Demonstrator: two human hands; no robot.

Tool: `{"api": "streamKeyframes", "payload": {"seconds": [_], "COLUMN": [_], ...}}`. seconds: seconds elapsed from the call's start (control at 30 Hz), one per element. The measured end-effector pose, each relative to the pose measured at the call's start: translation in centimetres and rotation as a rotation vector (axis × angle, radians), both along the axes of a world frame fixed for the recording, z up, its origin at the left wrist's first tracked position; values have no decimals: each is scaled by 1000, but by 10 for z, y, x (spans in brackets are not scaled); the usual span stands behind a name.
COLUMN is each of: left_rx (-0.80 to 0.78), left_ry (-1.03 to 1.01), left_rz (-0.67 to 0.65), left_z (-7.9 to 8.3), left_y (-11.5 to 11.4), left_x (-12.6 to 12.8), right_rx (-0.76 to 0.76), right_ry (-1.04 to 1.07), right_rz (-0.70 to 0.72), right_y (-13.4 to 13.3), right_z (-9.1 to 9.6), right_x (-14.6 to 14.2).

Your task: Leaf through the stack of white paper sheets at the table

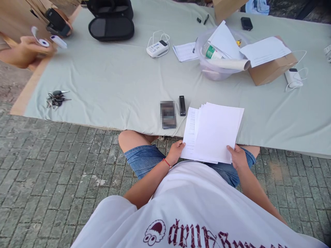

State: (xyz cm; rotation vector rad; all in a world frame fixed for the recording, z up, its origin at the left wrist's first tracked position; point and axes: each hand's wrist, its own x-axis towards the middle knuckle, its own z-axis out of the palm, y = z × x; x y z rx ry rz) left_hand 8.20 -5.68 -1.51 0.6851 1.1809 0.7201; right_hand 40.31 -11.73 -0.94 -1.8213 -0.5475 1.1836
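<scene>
A loose stack of white paper sheets (217, 132) lies over the table's near edge and above my lap. The sheets are fanned unevenly, with printed lines showing along the left side and a blank face on top. My left hand (177, 151) pinches the lower left edge, thumb above. At the lower right edge, my right hand (238, 157) grips the stack in the same way. Just beyond the papers' upper left corner lies a black stapler (182, 105). Beside it is a flat dark object (168, 114) whose surface is blurred out.
On the cloth-covered table (116, 79) stand a plastic basin (217, 74) with papers and a roll, a cardboard box (274, 69), a white corded device (157, 49), a black case (111, 29) and keys (57, 99). Another person's hand (28, 50) holds a paper roll at left.
</scene>
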Motion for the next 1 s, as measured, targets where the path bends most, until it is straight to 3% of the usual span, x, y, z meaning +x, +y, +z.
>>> {"api": "streamKeyframes", "payload": {"seconds": [0.13,0.3,0.53,0.73,1.0], "left_rx": [3,98,92,34,110], "left_ry": [49,149,138,65,220], "left_rz": [27,73,24,21,79], "left_z": [0,5,13,8,5], "left_y": [1,1,2,1,4], "left_x": [1,1,3,6,6], "right_rx": [80,73,-7,-28,-14], "right_ry": [-15,-28,178,273,228], "right_rz": [-122,-215,-45,38,20], "right_y": [3,4,3,4,3], "right_z": [5,12,17,18,10], "right_x": [22,37,2,-33,-29]}}
